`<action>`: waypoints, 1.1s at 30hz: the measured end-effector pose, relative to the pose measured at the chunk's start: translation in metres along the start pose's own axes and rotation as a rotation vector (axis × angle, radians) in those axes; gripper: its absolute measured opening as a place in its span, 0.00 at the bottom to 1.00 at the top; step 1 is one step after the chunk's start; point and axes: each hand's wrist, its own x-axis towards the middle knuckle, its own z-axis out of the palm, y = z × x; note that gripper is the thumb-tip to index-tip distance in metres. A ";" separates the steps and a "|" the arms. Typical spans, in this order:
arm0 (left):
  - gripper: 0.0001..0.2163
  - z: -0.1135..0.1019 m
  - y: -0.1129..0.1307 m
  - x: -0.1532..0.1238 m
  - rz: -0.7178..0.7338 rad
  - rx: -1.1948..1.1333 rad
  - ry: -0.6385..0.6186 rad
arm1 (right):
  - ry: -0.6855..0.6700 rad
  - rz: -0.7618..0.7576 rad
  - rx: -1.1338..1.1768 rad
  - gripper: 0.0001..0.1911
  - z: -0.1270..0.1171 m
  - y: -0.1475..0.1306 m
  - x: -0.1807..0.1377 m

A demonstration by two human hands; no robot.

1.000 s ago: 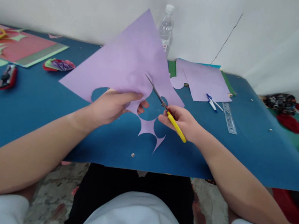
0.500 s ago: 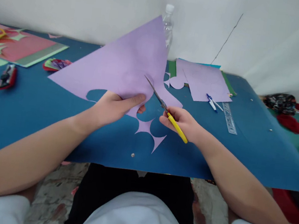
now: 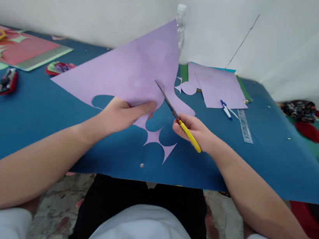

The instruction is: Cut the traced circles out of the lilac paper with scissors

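Observation:
My left hand [image 3: 127,115] pinches a large sheet of purple paper [image 3: 137,65] near its lower edge, thumb on top and the other fingers mostly hidden beneath. Rounded notches run along that edge, and a scalloped strip of the same paper hangs down toward me. In my right hand [image 3: 191,131] is a pair of scissors [image 3: 188,133] with yellow handles. Their blades lie across the paper just right of my left thumb, the tip over the sheet, and look close together.
Purple sheets [image 3: 222,88] and a cut purple circle [image 3: 189,87] lie at the back right. Pens [image 3: 229,110] and a clear ruler [image 3: 245,126] are beside them. A plastic bottle [image 3: 180,30] stands behind the paper. Leftward are a red-and-black tool [image 3: 8,82] and coloured paper [image 3: 36,50].
The sheet's upper corner has shifted slightly right and down. My right hand has moved a little to the right with the scissors. Fewer left fingertips show below the paper.

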 end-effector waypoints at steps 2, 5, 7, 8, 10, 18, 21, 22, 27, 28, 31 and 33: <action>0.15 0.000 -0.001 0.000 -0.001 0.003 -0.014 | -0.012 -0.004 0.006 0.27 0.000 0.000 0.000; 0.15 -0.001 -0.002 0.000 -0.034 0.003 -0.006 | -0.021 0.000 0.015 0.26 0.000 -0.002 -0.001; 0.16 0.000 -0.002 0.000 -0.049 -0.004 0.014 | -0.021 0.002 0.015 0.26 0.000 -0.003 -0.002; 0.16 0.000 -0.002 0.000 -0.056 -0.005 0.018 | -0.022 0.003 0.015 0.26 -0.001 -0.003 -0.002; 0.16 0.000 -0.002 0.000 -0.066 0.000 0.019 | -0.025 0.005 0.013 0.26 -0.001 -0.003 -0.002; 0.16 0.000 -0.005 0.000 -0.092 0.014 0.059 | -0.041 0.005 0.019 0.27 -0.001 -0.002 -0.002; 0.14 0.002 -0.003 0.000 -0.056 0.009 0.059 | -0.049 0.009 0.012 0.29 -0.001 -0.004 -0.002; 0.14 0.002 -0.002 0.000 -0.056 0.011 0.060 | -0.050 0.015 0.006 0.29 0.000 -0.005 -0.002; 0.16 0.000 -0.001 0.000 -0.069 0.097 0.017 | -0.023 0.054 -0.015 0.29 0.003 -0.010 -0.003; 0.17 0.000 -0.002 0.000 -0.079 0.125 0.007 | -0.013 0.060 -0.018 0.29 0.004 -0.011 -0.002; 0.20 -0.002 -0.006 0.001 -0.134 0.219 -0.015 | 0.013 0.067 -0.042 0.28 0.005 -0.011 -0.002; 0.22 -0.002 -0.005 0.001 -0.181 0.285 -0.022 | 0.028 0.063 -0.075 0.28 0.005 -0.011 -0.001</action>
